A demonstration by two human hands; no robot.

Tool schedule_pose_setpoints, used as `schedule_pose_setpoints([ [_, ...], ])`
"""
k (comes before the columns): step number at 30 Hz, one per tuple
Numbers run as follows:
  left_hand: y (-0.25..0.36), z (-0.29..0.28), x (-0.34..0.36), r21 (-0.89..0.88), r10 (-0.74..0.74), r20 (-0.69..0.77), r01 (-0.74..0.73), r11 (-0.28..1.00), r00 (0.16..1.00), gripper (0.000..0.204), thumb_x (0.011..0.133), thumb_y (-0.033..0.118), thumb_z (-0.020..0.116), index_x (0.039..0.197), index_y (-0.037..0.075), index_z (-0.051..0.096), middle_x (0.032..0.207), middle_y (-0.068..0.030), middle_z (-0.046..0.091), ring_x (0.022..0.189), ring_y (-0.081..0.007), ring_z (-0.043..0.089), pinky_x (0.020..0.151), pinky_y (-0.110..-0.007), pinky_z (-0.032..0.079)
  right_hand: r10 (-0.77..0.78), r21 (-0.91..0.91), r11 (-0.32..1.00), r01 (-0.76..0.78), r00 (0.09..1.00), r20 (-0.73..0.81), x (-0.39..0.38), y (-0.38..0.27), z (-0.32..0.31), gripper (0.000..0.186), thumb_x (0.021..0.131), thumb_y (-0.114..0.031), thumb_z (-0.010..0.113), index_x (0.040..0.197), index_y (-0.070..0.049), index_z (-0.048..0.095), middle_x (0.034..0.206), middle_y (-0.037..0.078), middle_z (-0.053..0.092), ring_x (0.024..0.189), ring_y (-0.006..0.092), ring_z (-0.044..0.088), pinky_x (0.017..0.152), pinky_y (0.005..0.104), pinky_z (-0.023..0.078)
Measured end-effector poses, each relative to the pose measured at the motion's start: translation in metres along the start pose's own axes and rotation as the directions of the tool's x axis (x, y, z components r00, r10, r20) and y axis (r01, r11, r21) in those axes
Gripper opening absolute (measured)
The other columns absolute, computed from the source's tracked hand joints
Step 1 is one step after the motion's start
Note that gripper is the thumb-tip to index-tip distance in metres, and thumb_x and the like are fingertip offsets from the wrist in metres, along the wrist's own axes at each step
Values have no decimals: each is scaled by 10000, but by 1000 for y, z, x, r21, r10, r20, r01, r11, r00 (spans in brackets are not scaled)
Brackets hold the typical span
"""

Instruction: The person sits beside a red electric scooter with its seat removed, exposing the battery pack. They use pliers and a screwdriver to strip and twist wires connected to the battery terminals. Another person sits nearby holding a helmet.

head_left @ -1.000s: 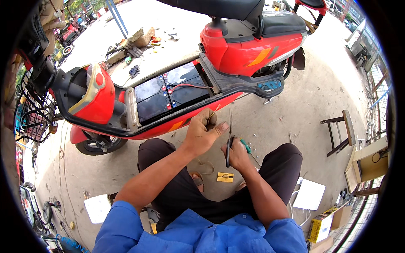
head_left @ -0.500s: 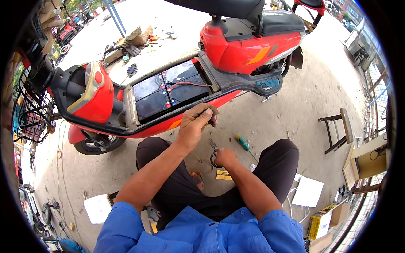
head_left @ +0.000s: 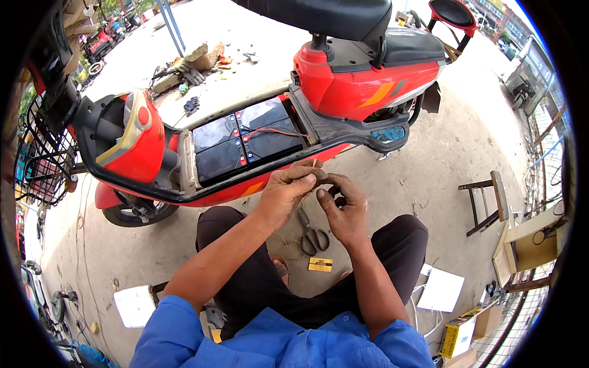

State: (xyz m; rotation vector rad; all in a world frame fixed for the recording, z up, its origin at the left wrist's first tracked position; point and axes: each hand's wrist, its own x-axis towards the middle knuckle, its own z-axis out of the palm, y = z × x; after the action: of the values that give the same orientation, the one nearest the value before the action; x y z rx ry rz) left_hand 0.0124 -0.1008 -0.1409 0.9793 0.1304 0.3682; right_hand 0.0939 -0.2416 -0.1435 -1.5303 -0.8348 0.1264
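Near the edge of the red plastic scooter (head_left: 343,89), the left hand (head_left: 286,193) pinches a thin tan strand (head_left: 315,164); the right hand (head_left: 347,216) curls, its grip unclear. A slack pinch could drop it.

- Head-worn fisheye, left of its pair, looking steeply down past the blue shirt (head_left: 288,343) and ahead.
- The left hand (head_left: 287,191) and right hand (head_left: 346,214) sit near, mid-view; the red scooter (head_left: 350,86) lies beyond.
- Toward the far left, perhaps too warped to read.
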Motion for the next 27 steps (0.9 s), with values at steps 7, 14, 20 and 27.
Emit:
schedule_pose_setpoints([
  [7,-6,5,-1,154,20,60,-30,988,998,197,930,37,669,1107,-26,729,1235,-61,584,1055,-151,575,887,-302,470,-71,70,995,71,997,-3,-9,15,4,121,897,-24,711,996,38,683,793,93,680,661,116,585,576,283,465],
  [14,-4,13,-4,279,21,32,-29,960,999,174,916,41,689,1069,-22,744,1116,-47,604,1004,-138,573,875,-296,466,69,81,994,-73,996,56,-16,1,-4,63,914,-14,666,906,47,651,705,84,660,628,107,575,574,301,467],
  [20,-2,14,0,381,54,75,-79,921,996,203,914,68,707,1091,-28,731,1003,-42,661,959,-126,593,876,-278,475,25,-39,999,-24,999,42,-14,2,-13,42,899,-2,668,921,34,676,721,125,660,610,154,599,576,313,470],
  [27,7,12,-2,394,71,-71,-38,918,995,223,912,141,746,1074,-12,728,953,-24,699,889,-89,607,807,-251,484,-77,-88,993,81,996,45,-13,4,-14,64,910,-23,693,924,37,675,715,70,623,597,116,537,549,283,423],
])
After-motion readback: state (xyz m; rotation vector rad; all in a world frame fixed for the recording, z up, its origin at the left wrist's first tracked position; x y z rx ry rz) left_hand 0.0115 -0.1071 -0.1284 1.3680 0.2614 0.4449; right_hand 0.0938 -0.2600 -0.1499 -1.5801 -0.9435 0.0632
